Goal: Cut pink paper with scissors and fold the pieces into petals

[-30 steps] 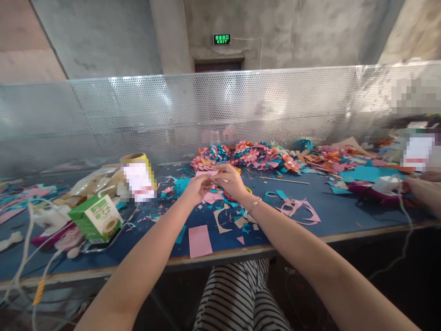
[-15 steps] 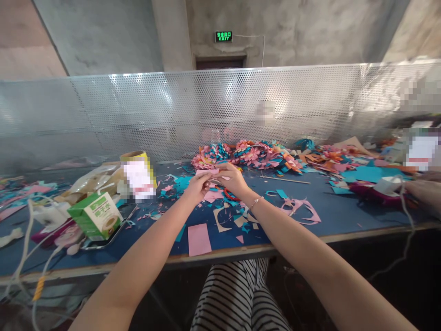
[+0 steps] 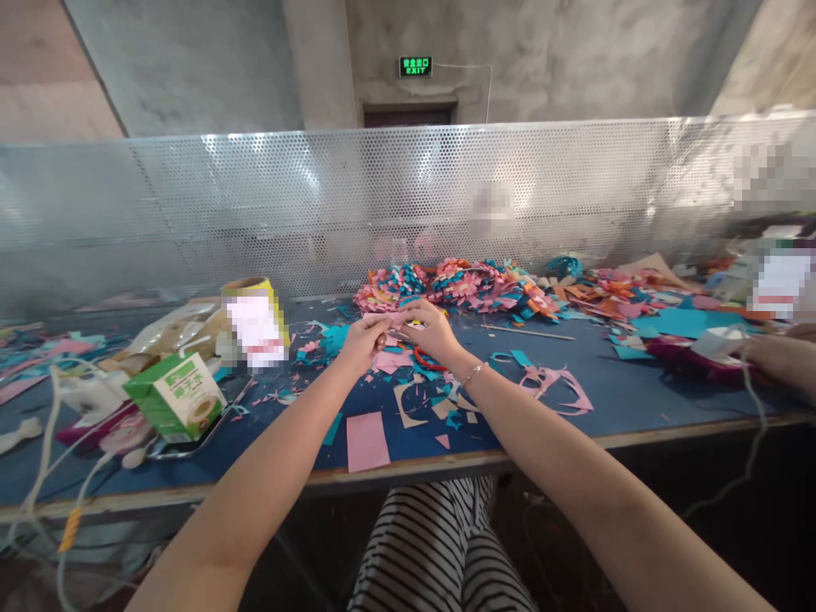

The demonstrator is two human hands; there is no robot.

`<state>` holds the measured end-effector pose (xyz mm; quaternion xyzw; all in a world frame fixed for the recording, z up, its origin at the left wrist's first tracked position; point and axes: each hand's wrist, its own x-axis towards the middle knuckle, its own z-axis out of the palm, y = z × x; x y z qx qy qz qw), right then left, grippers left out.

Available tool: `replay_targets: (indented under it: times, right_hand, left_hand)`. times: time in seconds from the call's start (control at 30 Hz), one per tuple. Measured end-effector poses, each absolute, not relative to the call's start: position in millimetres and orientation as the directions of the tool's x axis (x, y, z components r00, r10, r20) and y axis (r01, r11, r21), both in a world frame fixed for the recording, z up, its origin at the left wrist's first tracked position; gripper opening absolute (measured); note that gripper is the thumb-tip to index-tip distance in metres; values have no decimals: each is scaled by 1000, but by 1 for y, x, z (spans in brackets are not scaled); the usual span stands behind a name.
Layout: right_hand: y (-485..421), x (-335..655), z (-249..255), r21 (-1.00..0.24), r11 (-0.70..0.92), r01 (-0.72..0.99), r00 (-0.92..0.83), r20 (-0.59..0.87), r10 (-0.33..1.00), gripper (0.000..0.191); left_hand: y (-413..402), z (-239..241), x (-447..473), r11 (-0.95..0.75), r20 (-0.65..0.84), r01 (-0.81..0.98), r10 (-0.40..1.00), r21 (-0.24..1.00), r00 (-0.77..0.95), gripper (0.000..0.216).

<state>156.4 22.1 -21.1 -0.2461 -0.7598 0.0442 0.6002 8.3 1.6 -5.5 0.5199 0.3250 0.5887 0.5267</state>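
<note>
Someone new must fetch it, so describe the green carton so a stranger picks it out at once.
Take the blue table before the perforated metal screen and look left of the person's left hand. In front of the yellow roll lies the green carton, tilted. It is the only green-and-white box among flat paper scraps.

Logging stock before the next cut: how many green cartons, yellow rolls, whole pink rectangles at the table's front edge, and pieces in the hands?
green carton: 1
yellow roll: 1
pink rectangle, flat at the front edge: 1
pink piece, pinched between left hand and right hand: 1
Total: 4
</note>
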Motion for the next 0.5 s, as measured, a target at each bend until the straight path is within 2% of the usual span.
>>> replay_targets:
  times: [0.17,0.33,0.5]
  right_hand:
    - [25,157,-23,-392,863,320,-175,870,460,5]
    - [35,160,-26,-493,825,275,-198,811,550,4]
    - [36,163,-26,-520,828,212,-261,786,560,6]
  left_hand:
    - [4,-7,6,-317,324,-107,944,942,59,15]
    - [8,-12,4,-411,405,101,912,906,68,19]
    - [7,-13,6,-396,392,166,918,903,59,22]
